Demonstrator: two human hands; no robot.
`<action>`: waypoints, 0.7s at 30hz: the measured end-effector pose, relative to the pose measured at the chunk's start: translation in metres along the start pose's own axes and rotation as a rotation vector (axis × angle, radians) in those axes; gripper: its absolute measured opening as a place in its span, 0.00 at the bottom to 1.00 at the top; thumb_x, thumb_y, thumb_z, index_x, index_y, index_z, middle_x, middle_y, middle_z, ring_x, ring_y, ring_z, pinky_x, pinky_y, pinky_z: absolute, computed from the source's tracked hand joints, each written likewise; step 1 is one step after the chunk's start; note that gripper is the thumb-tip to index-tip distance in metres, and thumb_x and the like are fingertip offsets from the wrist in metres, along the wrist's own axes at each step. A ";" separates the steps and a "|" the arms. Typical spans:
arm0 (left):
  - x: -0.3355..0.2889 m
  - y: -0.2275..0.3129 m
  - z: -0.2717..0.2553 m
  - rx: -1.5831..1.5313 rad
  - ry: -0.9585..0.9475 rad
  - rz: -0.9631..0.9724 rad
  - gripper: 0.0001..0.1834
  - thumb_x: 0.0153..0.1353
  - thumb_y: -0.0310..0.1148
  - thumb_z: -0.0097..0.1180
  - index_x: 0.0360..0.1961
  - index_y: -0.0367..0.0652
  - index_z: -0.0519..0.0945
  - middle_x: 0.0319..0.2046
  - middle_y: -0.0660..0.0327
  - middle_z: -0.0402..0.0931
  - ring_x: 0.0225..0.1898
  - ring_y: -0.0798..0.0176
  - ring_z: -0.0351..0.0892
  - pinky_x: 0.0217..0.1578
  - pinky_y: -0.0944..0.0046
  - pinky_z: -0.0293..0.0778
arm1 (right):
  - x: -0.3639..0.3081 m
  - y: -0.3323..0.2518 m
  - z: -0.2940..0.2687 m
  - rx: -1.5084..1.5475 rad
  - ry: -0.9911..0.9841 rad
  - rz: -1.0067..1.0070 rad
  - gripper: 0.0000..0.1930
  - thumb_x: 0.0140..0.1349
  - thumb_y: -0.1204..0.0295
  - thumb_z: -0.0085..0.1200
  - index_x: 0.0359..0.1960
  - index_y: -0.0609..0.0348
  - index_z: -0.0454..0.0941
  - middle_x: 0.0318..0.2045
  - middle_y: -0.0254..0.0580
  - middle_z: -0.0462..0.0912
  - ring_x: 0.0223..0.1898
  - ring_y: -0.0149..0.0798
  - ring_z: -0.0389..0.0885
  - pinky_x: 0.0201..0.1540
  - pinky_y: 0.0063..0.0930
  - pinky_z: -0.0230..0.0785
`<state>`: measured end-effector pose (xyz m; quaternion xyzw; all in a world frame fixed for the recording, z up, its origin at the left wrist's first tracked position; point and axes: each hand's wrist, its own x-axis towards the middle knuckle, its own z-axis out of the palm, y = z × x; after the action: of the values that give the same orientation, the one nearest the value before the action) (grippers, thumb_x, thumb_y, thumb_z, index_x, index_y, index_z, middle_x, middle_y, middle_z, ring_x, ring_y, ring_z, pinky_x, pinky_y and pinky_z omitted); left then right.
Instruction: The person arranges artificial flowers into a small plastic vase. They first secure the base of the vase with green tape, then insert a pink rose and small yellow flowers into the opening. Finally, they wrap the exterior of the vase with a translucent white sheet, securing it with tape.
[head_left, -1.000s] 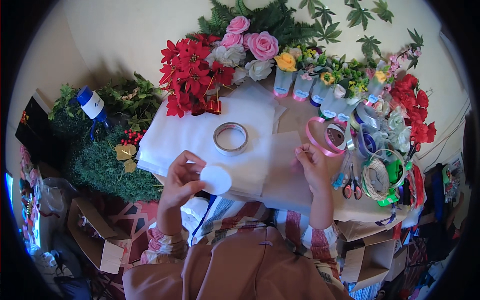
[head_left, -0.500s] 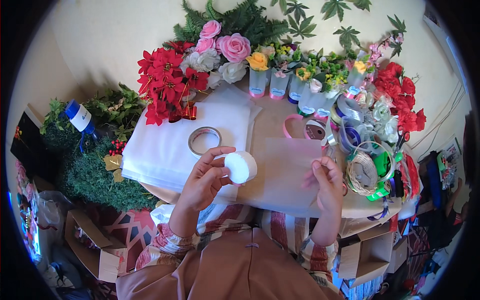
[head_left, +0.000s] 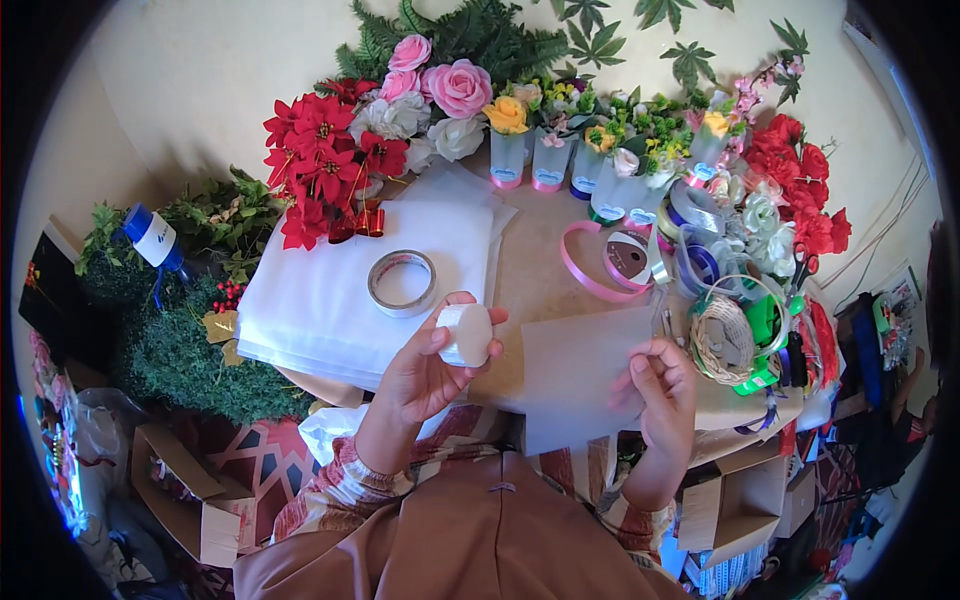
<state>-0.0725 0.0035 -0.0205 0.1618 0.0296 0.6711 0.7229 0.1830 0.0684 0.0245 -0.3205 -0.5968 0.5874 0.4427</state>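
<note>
- from my remote seat i get the brown table (head_left: pixel 530 250) across the middle, its near edge at 6 o'clock by the wearer's lap.
- bushy green foliage (head_left: pixel 200 365) fills my view from 8 to 9 o'clock, off the table's left side.
- a stack of white translucent sheets (head_left: pixel 340 310) lies on the table toward 9 o'clock.
- red poinsettia flowers (head_left: pixel 320 150) stand at about 10 to 11 o'clock, just beyond the stack.
- a row of frosted cups (head_left: pixel 548 165) with small flowers runs near 1 o'clock, at the far side of the table.
- one separate translucent sheet (head_left: pixel 568 365) hangs tilted at 5 o'clock, reaching over the near edge.
- the right hand (head_left: pixel 665 395) is at 4 o'clock — i read a narrow pinch, thumb against fingers, on that sheet's right side.
- the left hand (head_left: pixel 425 370) sits at 7 o'clock, curled firmly around a short white roll, thumb on one side and fingertips on the other.
- a pink ribbon loop (head_left: pixel 580 265) rests toward 2 o'clock, well apart from the left hand.
- a ring of tape (head_left: pixel 402 283) lies flat on the stack, at 11 o'clock from the left hand.
- smallest for me, the short white roll (head_left: pixel 467 335) is just below centre — raised in the left hand, its flat face turned toward 3 o'clock.
</note>
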 end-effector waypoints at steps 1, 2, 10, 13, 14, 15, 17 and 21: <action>0.000 0.001 -0.001 -0.043 -0.002 -0.023 0.28 0.51 0.37 0.60 0.53 0.43 0.67 0.54 0.41 0.61 0.47 0.40 0.71 0.35 0.60 0.78 | -0.001 -0.001 0.000 0.001 -0.005 0.000 0.07 0.63 0.72 0.48 0.38 0.62 0.71 0.21 0.41 0.78 0.18 0.30 0.77 0.20 0.18 0.67; 0.001 0.002 0.001 -0.025 0.010 -0.013 0.28 0.51 0.37 0.60 0.52 0.42 0.67 0.54 0.41 0.61 0.47 0.39 0.71 0.35 0.60 0.78 | -0.001 -0.002 0.001 0.002 -0.010 -0.001 0.06 0.63 0.72 0.48 0.38 0.62 0.71 0.21 0.41 0.78 0.18 0.30 0.77 0.20 0.18 0.67; 0.000 0.002 0.016 0.213 -0.009 0.080 0.28 0.57 0.35 0.55 0.56 0.40 0.61 0.52 0.46 0.64 0.48 0.49 0.73 0.40 0.59 0.77 | -0.003 -0.003 0.007 -0.024 -0.031 0.022 0.06 0.63 0.73 0.46 0.35 0.63 0.70 0.19 0.37 0.76 0.17 0.26 0.73 0.21 0.16 0.66; -0.003 0.001 0.024 0.590 0.155 0.133 0.28 0.55 0.32 0.57 0.57 0.43 0.62 0.53 0.46 0.63 0.51 0.48 0.71 0.42 0.58 0.75 | -0.004 -0.005 0.006 -0.040 -0.093 0.020 0.05 0.62 0.75 0.47 0.35 0.63 0.72 0.22 0.34 0.75 0.21 0.24 0.72 0.24 0.15 0.64; -0.003 0.001 0.024 0.677 0.140 0.150 0.28 0.55 0.30 0.56 0.56 0.43 0.62 0.53 0.48 0.63 0.51 0.49 0.70 0.42 0.58 0.75 | -0.004 -0.007 0.006 -0.038 -0.124 0.018 0.04 0.62 0.76 0.47 0.34 0.63 0.74 0.24 0.33 0.75 0.22 0.23 0.72 0.26 0.15 0.64; -0.003 0.002 0.023 0.764 0.122 0.163 0.27 0.55 0.28 0.56 0.56 0.42 0.63 0.53 0.49 0.63 0.51 0.50 0.70 0.43 0.58 0.74 | -0.009 -0.014 0.015 -0.068 -0.049 0.020 0.05 0.62 0.75 0.47 0.35 0.63 0.73 0.24 0.33 0.75 0.23 0.22 0.71 0.26 0.15 0.64; -0.003 0.002 0.024 0.863 0.084 0.163 0.26 0.55 0.26 0.55 0.55 0.41 0.63 0.53 0.51 0.63 0.51 0.51 0.70 0.43 0.58 0.74 | -0.016 -0.028 0.032 -0.130 0.012 0.082 0.05 0.59 0.79 0.45 0.35 0.63 0.74 0.24 0.32 0.74 0.24 0.23 0.71 0.27 0.16 0.63; -0.004 0.002 0.031 0.921 0.018 0.127 0.24 0.54 0.23 0.55 0.54 0.38 0.65 0.54 0.53 0.63 0.51 0.54 0.70 0.44 0.58 0.74 | 0.003 -0.021 0.022 -0.339 -0.242 -0.089 0.09 0.55 0.85 0.43 0.34 0.62 0.75 0.26 0.37 0.76 0.26 0.27 0.72 0.30 0.19 0.64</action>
<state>-0.0667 -0.0063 0.0090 0.4617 0.3209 0.6323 0.5330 0.1647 0.0600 0.0471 -0.2908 -0.7494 0.4928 0.3330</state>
